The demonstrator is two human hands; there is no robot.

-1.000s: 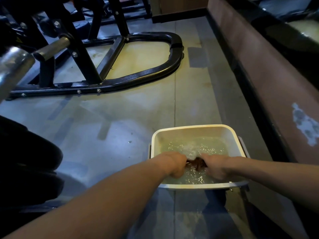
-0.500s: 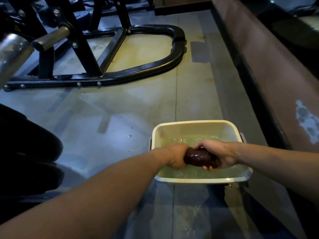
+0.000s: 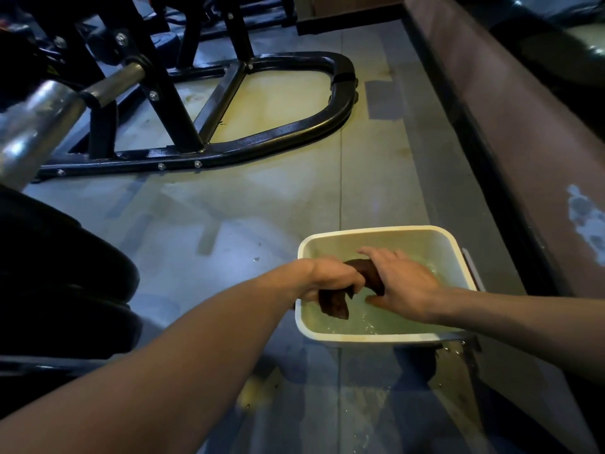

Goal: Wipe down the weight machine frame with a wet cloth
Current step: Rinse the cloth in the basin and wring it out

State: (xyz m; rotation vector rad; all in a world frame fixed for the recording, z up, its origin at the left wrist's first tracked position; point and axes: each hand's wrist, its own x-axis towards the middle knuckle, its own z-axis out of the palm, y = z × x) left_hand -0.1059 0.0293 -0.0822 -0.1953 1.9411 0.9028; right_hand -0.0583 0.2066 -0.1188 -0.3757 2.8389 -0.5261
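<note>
Both bare forearms reach forward and converge. The left hand (image 3: 330,278) is knuckles-up, its fingers curled tight in a fist-like grip round a dark brown cloth (image 3: 347,290), one end of which hangs below the fist. The right hand (image 3: 401,285) lies palm-down with fingers spread and nearly straight, resting over the cloth's other end, its wrist bent slightly inward.

Gym floor, black weight machine frame (image 3: 229,139) (bolted steel), steel bar (image 3: 36,126)
</note>
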